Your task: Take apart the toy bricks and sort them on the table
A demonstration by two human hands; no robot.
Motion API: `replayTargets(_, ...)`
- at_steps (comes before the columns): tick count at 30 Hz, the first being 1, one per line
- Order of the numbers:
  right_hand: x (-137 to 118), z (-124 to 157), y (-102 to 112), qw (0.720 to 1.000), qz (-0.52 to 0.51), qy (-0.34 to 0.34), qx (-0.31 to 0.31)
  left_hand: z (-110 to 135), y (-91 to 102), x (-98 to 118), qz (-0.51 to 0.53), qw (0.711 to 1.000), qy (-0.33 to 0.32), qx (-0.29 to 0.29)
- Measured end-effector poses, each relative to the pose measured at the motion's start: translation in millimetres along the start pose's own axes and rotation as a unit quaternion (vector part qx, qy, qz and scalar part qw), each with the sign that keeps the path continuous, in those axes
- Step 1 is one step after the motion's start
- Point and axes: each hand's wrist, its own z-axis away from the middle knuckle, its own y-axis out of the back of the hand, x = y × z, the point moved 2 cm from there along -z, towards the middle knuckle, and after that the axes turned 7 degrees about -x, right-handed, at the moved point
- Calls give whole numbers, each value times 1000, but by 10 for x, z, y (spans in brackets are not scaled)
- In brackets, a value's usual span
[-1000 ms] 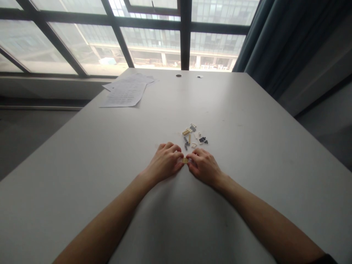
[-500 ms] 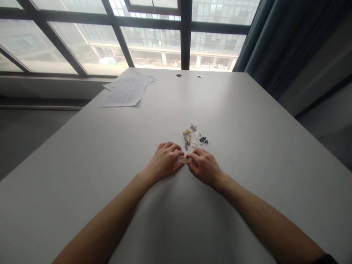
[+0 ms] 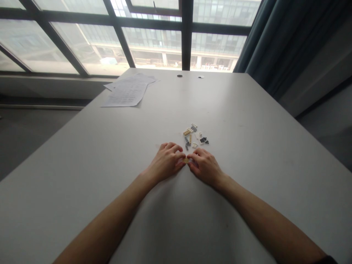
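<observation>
Both of my hands rest on the white table (image 3: 82, 165), fingertips meeting. Between them sits a small tan brick piece (image 3: 186, 160). My left hand (image 3: 166, 162) pinches it from the left with curled fingers, and my right hand (image 3: 204, 166) pinches it from the right. Most of the piece is hidden by my fingers. Just beyond my hands lies a small pile of loose bricks (image 3: 194, 135) in tan, grey, white and black.
Printed paper sheets (image 3: 127, 91) lie at the far left of the table. Two small round holes (image 3: 179, 76) sit near the far edge, by the window. A dark curtain (image 3: 275, 40) hangs at the right.
My fingers have closed in a little tighter round the tan piece, so less of it shows. The hands stay in the same spot.
</observation>
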Motion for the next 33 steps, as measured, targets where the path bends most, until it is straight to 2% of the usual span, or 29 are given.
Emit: replayTargets(33,0,2,7,1000,1,4,-1,-8,-2,1,-5,1000,-6,3)
